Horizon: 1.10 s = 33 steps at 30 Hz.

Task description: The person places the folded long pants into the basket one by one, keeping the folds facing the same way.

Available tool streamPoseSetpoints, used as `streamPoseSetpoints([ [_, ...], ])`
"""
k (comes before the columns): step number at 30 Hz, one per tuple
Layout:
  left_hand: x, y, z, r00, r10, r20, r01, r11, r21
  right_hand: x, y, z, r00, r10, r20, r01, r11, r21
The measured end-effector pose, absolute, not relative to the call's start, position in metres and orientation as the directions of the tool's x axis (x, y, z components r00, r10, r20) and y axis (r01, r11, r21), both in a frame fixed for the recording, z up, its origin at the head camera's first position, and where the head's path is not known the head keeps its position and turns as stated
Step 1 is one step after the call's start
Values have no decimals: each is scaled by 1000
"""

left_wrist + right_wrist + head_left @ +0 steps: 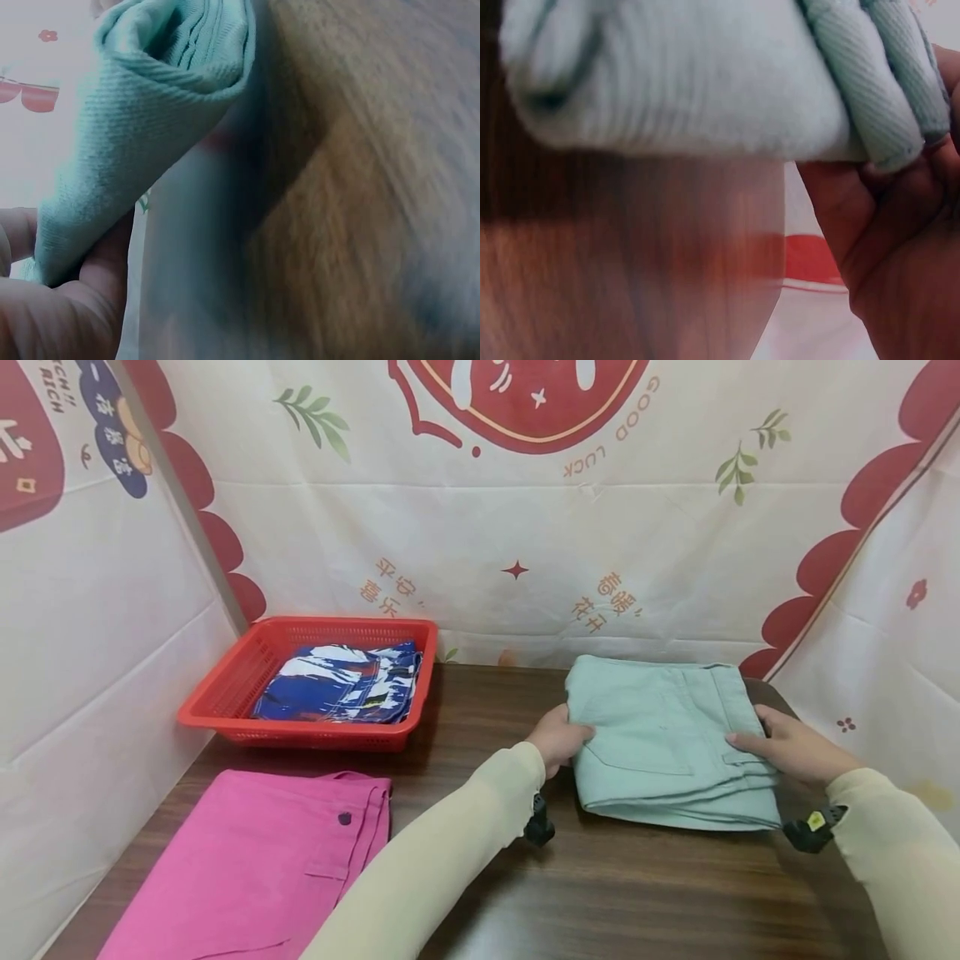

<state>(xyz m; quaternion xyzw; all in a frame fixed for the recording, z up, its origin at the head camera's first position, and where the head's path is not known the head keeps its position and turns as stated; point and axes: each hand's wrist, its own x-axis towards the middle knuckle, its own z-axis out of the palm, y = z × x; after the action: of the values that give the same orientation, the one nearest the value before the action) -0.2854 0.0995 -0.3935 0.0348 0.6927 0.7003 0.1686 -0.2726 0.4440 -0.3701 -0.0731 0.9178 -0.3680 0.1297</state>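
Folded mint-green pants are held between my two hands over the right part of the table. My left hand grips their left edge, thumb on top and fingers underneath. At the waistband side, my right hand pinches the layers in the same way. In the left wrist view the folded green cloth rises above the wood, its edge between thumb and fingers. The right wrist view shows the cloth's underside above the tabletop, with right-hand fingers beneath it.
A red plastic basket stands at the back left, holding folded blue, white and red patterned cloth. Folded pink pants lie in front of it on the brown wooden table. Printed white curtains enclose the back and sides.
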Motion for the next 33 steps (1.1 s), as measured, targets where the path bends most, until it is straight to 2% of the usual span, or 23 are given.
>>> streamPoseSetpoints([
  [7,-289,89,-390,-942,280,-186,-192,3,981,-275,435,-367,-967,-224,-123,-93,756,-648],
  [22,-296,64,-387,-930,336,-149,-143,42,989,-273,419,-366,-966,-241,-92,-124,745,-655],
  [33,-303,53,-385,-913,383,-139,-127,58,990,-267,413,-365,-965,-253,-76,-124,690,-713],
])
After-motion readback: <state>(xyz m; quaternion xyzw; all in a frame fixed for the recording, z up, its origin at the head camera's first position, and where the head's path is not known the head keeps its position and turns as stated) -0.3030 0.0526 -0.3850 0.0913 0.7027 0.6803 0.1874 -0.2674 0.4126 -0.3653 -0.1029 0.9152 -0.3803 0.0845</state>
